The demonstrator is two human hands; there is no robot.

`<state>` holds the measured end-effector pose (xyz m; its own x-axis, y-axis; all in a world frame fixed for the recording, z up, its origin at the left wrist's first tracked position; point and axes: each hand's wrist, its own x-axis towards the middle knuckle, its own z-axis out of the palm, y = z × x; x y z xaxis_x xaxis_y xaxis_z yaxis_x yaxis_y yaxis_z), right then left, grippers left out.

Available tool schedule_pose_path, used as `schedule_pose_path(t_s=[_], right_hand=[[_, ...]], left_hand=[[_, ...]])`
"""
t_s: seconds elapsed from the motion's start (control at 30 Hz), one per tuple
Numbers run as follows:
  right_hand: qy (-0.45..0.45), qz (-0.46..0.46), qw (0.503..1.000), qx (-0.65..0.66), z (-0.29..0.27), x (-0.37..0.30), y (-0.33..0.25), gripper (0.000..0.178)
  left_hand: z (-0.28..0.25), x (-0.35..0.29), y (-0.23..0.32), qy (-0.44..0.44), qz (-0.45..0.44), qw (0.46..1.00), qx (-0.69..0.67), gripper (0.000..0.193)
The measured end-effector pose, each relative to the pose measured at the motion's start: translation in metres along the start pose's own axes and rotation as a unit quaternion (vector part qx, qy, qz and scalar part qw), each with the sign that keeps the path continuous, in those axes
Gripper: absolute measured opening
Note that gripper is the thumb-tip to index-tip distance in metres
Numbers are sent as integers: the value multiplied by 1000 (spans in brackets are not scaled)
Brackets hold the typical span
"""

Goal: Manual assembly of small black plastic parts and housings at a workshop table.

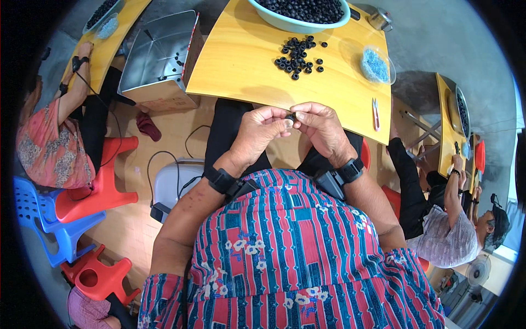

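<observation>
Over the near edge of the yellow table, my left hand and my right hand meet at the fingertips. Pinched between both thumbs and index fingers is a small black piece, partly covered by the fingers. It looks like the black ring-shaped pieces scattered on the table beyond my hands. Behind those, a pale green bowl is heaped with similar black pieces. To the right, a clear round dish holds many tiny bluish, see-through bits. A slim red-handled tool lies near the right edge.
An open carton with a few black pieces inside stands left of the table. A metal cup is at the far right corner. Red stools and a blue chair stand left. People sit at tables on both sides.
</observation>
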<state>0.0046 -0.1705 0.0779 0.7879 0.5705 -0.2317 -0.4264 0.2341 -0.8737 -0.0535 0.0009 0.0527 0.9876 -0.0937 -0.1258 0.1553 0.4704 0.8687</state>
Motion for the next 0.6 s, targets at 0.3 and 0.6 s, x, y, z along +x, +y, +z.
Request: schedule_pose_path(t_s=[0.3,0.6], right_hand=[[-42,28,997,53,-3,-1,1,15],[-46,73,995,49,-2,-2,-3,22]], left_hand=[[-1,2,0,-8,52,996,78,19],[0,3,0,-5,109,985,131,17]])
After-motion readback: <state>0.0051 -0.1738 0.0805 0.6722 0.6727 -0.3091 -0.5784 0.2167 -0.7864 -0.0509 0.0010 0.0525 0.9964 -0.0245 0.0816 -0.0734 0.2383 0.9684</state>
